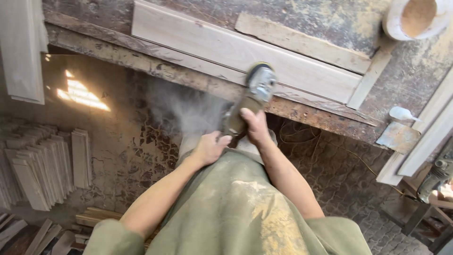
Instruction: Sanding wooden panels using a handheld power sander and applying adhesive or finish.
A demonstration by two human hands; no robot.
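Grinder (250, 97), a handheld power tool, bears on the near edge of a pale wooden board (226, 49) on the worn table (330, 118), throwing dust. It looks heavy, stiff and prone to kick, best held along its body. Right hand (255, 125) is wrapped around that body; left hand (210, 147) closes on its rear end. Stacked slats (42, 165) lie on the floor.

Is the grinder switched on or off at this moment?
On, most likely: a dust cloud streams from the grinder where it meets the plank. Both hands grip it.
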